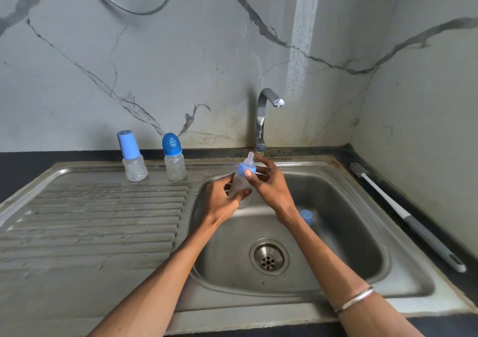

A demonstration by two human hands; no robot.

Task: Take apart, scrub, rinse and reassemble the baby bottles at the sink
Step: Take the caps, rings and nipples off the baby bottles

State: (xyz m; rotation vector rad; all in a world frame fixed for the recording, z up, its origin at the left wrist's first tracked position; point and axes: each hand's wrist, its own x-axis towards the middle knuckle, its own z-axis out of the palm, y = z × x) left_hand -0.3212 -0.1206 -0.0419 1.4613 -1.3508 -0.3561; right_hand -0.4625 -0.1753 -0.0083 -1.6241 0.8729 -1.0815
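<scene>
Here, over the far left part of the sink basin (336,233), the left hand (219,204) grasps the clear body of a baby bottle (239,185), held tilted, while the right hand (269,184) pinches its blue collar (245,168) between thumb and fingers, below the clear teat (249,159). A blue cap (306,217) lies in the basin just right of the right wrist. Two capped bottles, one (132,156) left of the other (173,158), stand upright at the far edge of the drainboard (90,220). A bottle brush (403,215) lies on the right counter. The tap (263,119) stands behind the hands.
</scene>
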